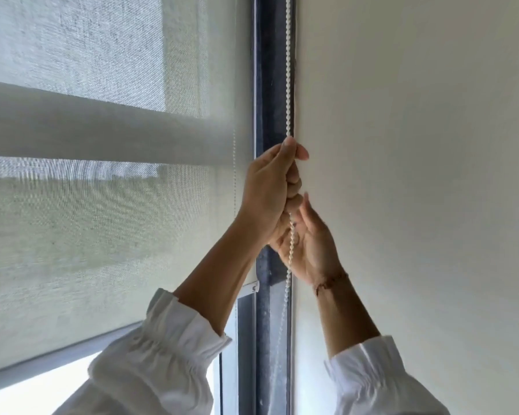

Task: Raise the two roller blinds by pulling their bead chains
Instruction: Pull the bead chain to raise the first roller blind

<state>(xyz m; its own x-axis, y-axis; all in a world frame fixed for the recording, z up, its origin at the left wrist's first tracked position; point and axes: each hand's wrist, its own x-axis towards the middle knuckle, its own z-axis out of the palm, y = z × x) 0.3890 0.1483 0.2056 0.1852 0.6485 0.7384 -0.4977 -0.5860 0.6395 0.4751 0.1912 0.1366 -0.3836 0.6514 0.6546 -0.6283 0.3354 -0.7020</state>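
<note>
**Both hands up on one bead chain, right by the wall**

Nearest the camera are two white gathered sleeves, one per arm, both forearms reaching up and away. The right wrist has one thin beaded bracelet (331, 282) on it.

Two hands, stacked on the same strand. The left hand (270, 187) is the upper one, its grip closed tight round the bead chain (288, 85) with thumb and fingertips pinching at the top. The right hand (309, 241) sits just under it, palm up and fingers loosely spread; the chain runs across the palm, so that grip is open, not clamped.

Only one white chain is clearly in view. It runs straight up and down, long axis vertical, going out of the top of the shot and trailing down below the hands, where it blurs.

It hangs in the narrow slot between the dark window frame (264, 100) and the plain cream wall (417, 145), so it's pretty tight in there.

Further back on the left is one mesh roller blind (87, 220), its grey bottom bar (42, 363) low, with bright glass showing underneath.
</note>
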